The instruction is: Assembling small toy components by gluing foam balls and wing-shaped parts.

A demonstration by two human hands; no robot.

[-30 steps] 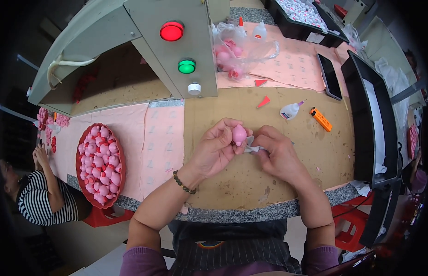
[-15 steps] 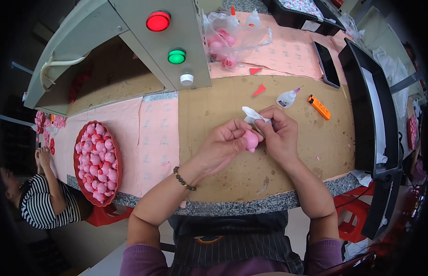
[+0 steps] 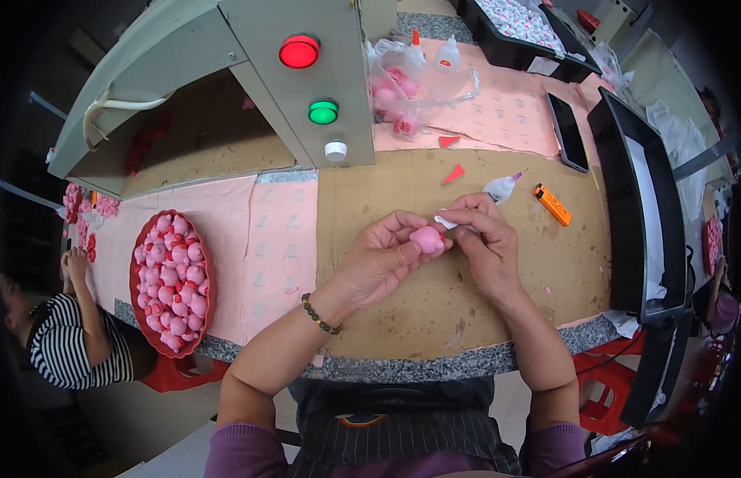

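Brown worktable point(image 3: 466, 303), frame centre: the left hand point(image 3: 378, 267) pinches a small pink ball point(image 3: 427, 239). The right hand point(image 3: 486, 243), fingers closed, presses a white scrap point(image 3: 445, 222) against it; a red basket point(image 3: 145, 319) of pink balls lies at left.

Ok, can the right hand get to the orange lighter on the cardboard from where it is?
Probably yes: the orange lighter lies in the open just beyond the right hand, nothing between them. But its fingers are busy with a small white piece against the pink ball.

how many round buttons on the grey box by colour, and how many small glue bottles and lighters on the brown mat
red button: 1
green button: 1
white button: 1
small glue bottle: 1
orange lighter: 1
total: 5
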